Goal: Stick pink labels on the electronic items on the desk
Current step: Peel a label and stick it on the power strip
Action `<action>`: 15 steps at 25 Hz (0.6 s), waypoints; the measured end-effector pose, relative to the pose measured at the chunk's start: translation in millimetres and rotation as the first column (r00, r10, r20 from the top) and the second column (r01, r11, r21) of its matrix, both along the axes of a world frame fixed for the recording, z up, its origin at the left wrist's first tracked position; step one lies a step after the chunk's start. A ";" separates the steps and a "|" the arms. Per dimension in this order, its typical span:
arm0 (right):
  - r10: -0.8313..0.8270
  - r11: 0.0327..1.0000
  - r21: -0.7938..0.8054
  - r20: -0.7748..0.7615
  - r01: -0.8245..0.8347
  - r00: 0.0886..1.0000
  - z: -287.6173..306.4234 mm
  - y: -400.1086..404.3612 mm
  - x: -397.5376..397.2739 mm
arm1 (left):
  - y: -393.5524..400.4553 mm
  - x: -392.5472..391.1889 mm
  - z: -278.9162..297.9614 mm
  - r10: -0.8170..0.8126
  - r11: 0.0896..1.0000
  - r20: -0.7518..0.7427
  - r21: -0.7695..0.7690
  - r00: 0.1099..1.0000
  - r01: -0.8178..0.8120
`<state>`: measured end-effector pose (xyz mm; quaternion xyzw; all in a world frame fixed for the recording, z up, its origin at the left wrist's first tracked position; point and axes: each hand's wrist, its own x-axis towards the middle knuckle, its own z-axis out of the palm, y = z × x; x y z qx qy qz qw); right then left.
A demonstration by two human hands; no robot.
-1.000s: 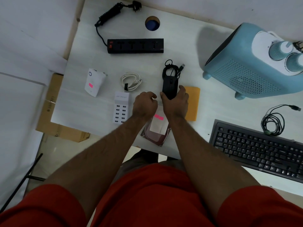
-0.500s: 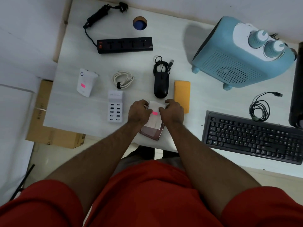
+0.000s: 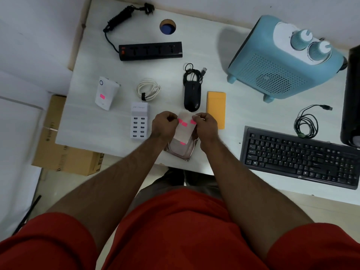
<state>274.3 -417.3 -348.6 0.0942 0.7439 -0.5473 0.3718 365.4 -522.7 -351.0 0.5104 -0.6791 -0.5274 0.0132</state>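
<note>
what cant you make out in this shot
- Head view: the hard drive under the label sheet is mostly covered by sheet and forearms.
- Fingers of the left hand and right hand curl out of sight.
- The black device is cut off at the right edge.

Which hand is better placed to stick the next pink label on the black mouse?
Probably the right hand: it pinches a pink label at the sheet's edge, nearest the unlabelled mouse. The left hand holds the sheet.
</note>
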 end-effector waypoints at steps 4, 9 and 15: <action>0.115 0.987 -0.135 0.201 -0.089 0.973 16.1 8.1 -6.9 | 5.2 -0.1 16.2 0.129 0.988 -0.086 0.091 0.988 -0.121; 0.192 0.969 -0.206 0.261 -0.140 0.946 36.0 16.2 -5.5 | 23.5 2.6 41.3 0.184 0.982 -0.154 -0.006 0.971 -0.187; 0.187 0.948 -0.299 0.266 -0.104 0.946 44.3 31.3 2.3 | 50.0 9.1 68.1 0.029 0.942 -0.112 -0.328 0.993 -0.065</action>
